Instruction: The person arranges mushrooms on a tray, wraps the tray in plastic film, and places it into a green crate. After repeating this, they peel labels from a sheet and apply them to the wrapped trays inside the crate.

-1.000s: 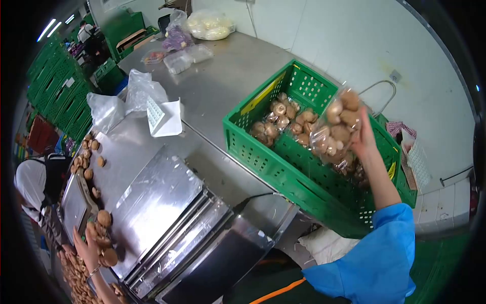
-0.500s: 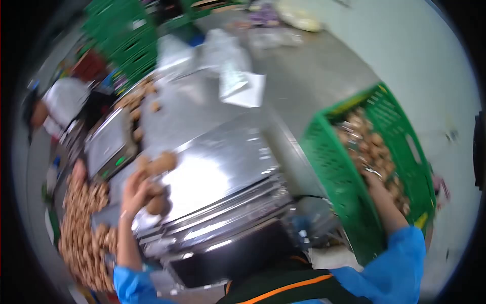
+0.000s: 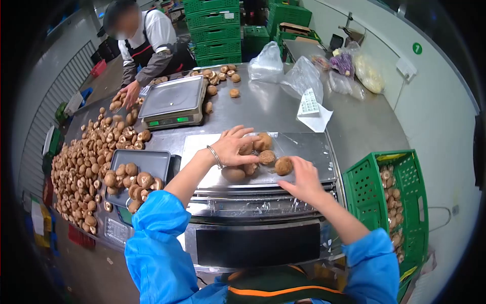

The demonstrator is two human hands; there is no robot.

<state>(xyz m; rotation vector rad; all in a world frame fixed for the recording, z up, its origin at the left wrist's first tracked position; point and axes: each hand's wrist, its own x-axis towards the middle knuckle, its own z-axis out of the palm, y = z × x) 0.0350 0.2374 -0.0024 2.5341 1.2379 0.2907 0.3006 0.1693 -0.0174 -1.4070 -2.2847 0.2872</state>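
Several brown mushrooms [image 3: 234, 174] lie grouped on the flat metal plate [image 3: 316, 152] of the machine in front of me. My left hand [image 3: 235, 147], with a bracelet at the wrist, rests over this group with its fingers spread. Some mushrooms are partly hidden beneath it. At the right side of the group, my right hand [image 3: 305, 181] has its thumb and fingers apart around a single mushroom [image 3: 283, 166], its fingertips touching or very near it. A dark panel [image 3: 258, 244] is on the machine's near side.
A large mushroom pile [image 3: 83, 167] and a grey tray [image 3: 159, 159] of mushrooms are left. Beyond are a scale [image 3: 172, 96], a co-worker [image 3: 152, 38] reaching into mushrooms, plastic bags [image 3: 267, 65] and stacked green crates [image 3: 215, 33]. A green crate [image 3: 364, 190] of packed mushrooms stands right.
My right hand has come out of the green crate to the mushrooms on the plate. My left hand now lies over the group there. The view has turned and steadied.
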